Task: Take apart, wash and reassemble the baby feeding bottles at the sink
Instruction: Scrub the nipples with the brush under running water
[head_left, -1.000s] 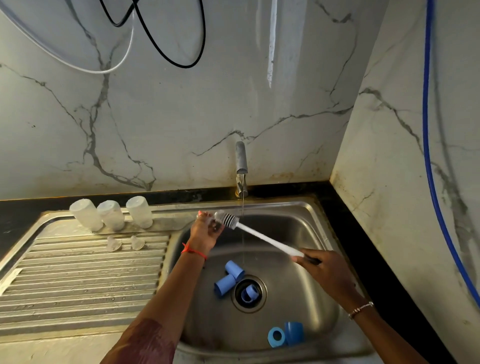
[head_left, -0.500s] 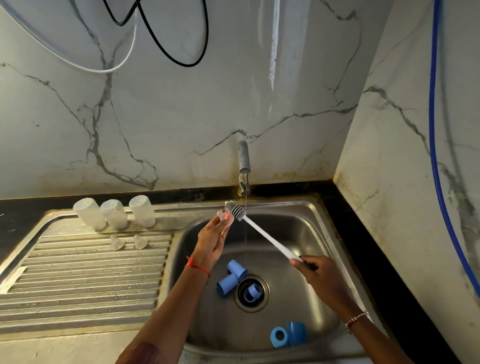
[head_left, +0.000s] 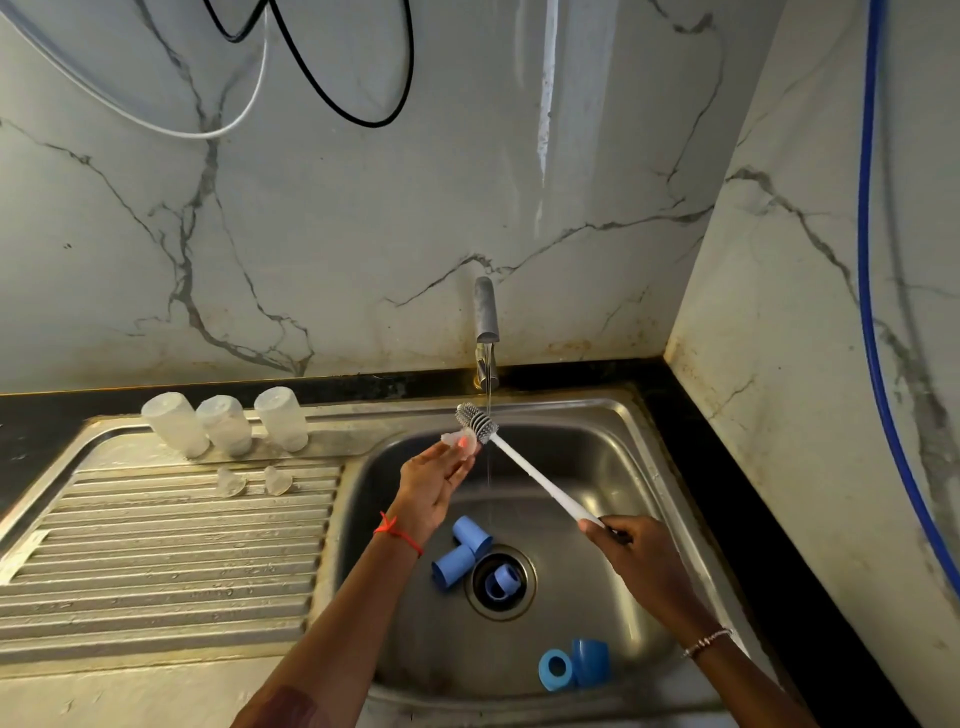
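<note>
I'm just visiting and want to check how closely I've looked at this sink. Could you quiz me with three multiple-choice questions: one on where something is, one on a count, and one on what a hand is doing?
1. Where do the three clear bottles stand?
A on a shelf; B on the drainboard, left of the basin; C in a bucket.
2. How many blue pieces lie in the basin, drain included?
A two; B five; C nine.
3. The left hand is:
A flat and empty; B wringing a cloth; C pinching a clear teat.

Answers:
1 B: they stand in a row along the drainboard's back edge.
2 B: two lie by the drain, one in it, two near the front wall.
3 C: the teat sits at its fingertips, beside the head of the brush that the right hand grips.
</note>
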